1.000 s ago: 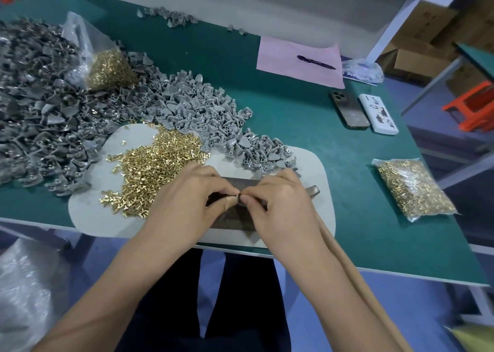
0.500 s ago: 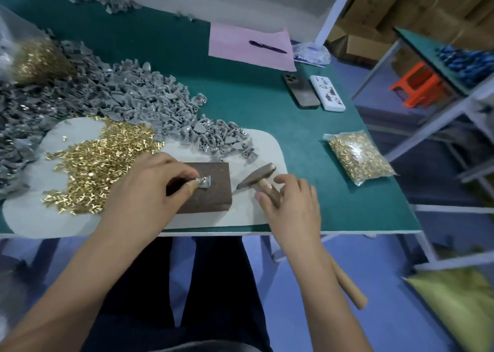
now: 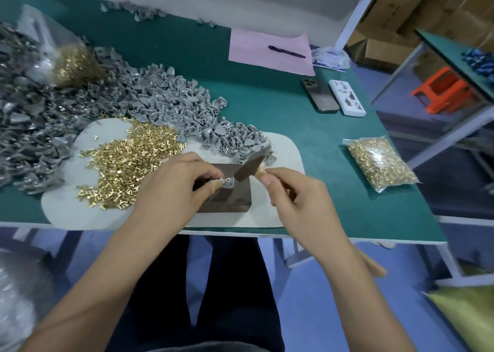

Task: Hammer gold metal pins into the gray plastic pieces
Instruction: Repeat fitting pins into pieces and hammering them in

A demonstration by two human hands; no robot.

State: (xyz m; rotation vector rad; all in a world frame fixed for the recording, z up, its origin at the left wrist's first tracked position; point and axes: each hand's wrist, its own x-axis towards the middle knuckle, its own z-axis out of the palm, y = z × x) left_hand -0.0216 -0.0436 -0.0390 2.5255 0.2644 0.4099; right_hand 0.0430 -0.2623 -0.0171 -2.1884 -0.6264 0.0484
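Observation:
My left hand (image 3: 176, 188) pinches a small gray plastic piece (image 3: 228, 182) on a dark block (image 3: 227, 199). My right hand (image 3: 296, 196) grips the wooden handle of a small hammer (image 3: 250, 166), whose metal head hangs just above and right of the piece. A loose heap of gold pins (image 3: 131, 162) lies on a pale mat (image 3: 283, 148) left of the block. A big pile of gray plastic pieces (image 3: 149, 103) spreads behind the mat and to the left.
A sealed bag of gold pins (image 3: 379, 162) lies at the right on the green table (image 3: 294, 116). Another open bag of pins (image 3: 72, 63) sits on the gray pile. A phone (image 3: 319, 95), a white case (image 3: 346, 98) and pink paper (image 3: 270, 52) with a pen lie at the back.
My right hand let go of the piece, took the hammer by its handle and raised its head over the piece. My left hand stayed pinching the piece on the block.

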